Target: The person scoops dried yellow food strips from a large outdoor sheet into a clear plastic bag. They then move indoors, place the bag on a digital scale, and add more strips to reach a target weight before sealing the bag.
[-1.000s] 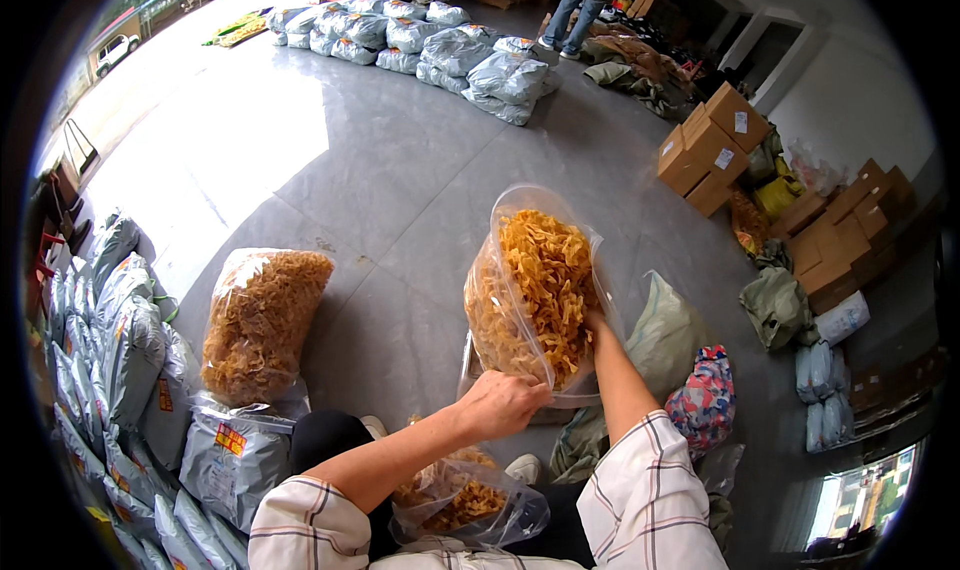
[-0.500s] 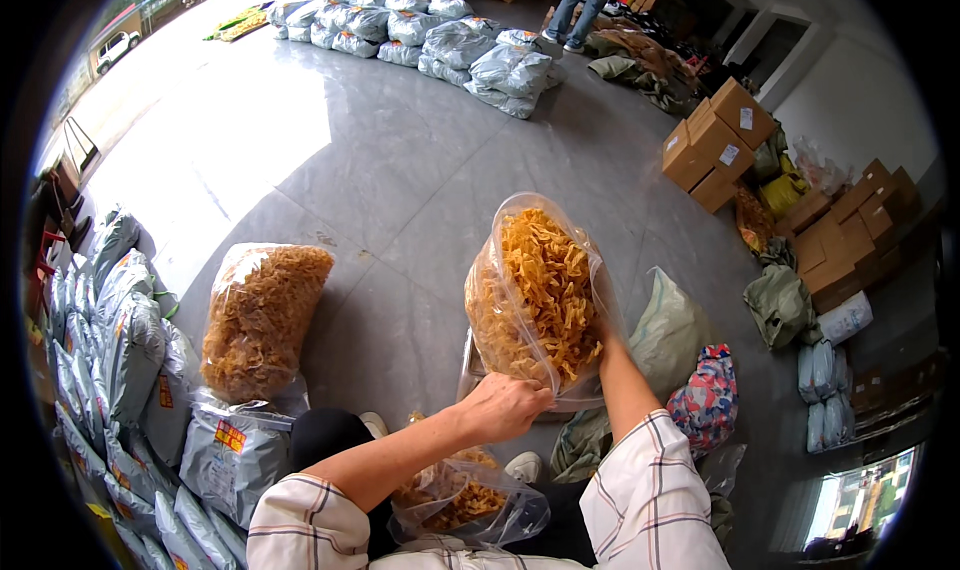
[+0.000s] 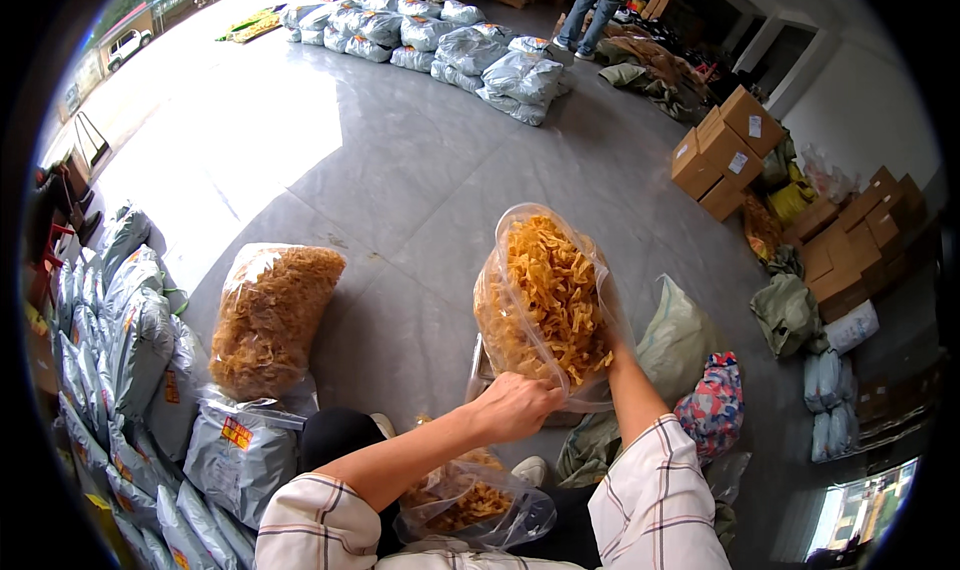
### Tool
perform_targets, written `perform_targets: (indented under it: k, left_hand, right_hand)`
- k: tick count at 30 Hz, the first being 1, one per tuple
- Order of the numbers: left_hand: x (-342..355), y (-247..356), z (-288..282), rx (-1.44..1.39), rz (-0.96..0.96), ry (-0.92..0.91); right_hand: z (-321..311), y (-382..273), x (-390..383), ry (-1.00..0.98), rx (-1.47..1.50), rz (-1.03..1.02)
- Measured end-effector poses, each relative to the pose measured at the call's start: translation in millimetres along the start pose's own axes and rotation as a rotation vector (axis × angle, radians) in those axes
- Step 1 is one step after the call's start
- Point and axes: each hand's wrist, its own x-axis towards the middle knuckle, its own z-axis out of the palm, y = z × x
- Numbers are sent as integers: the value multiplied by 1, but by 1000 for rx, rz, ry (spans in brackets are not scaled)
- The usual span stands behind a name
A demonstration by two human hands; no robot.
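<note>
A large clear plastic bag [image 3: 490, 288], its mouth open towards me, is full of orange-yellow dried strips [image 3: 552, 295]. My left hand [image 3: 522, 406] is closed on the near edge of the bag's mouth. At the bag's right side my right hand [image 3: 618, 350] reaches in past the rim, and its fingers are hidden among the strips and film. Beneath the bag, part of a flat metal-edged platform [image 3: 480, 375] shows. A smaller open clear bag [image 3: 520, 520] with similar strips lies between my legs, below my forearms.
Left of me, a filled clear bag [image 3: 275, 320] leans by several grey parcels [image 3: 240, 460]. More grey parcels [image 3: 520, 80] are stacked across the floor. Pale sacks [image 3: 680, 340] and a patterned bundle [image 3: 712, 405] lie to the right, with cardboard boxes [image 3: 730, 155] beyond. A person [image 3: 590, 15] stands far off.
The whole view has shifted slightly, so everything sits a little further right and lower. My left hand still grips the bag's edge, and my right hand stays inside the bag.
</note>
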Motion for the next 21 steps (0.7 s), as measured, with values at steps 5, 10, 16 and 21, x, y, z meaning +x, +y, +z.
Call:
perform_targets:
  k: [5,10,16,21]
  left_hand:
    - [2,3,-11,-63,0,100]
    - [1,3,-11,-60,-5,144]
    - [-1,-10,-5,-42,-1,237]
    - [1,4,-16,-60,19,259]
  right_hand:
    - [2,-30,-4,-33,57,-30]
    - [8,-64,-27,-78,123,-59]
    - [21,-115,-102,-94,159,-158]
    - [12,-134,-71,42,-24,-472]
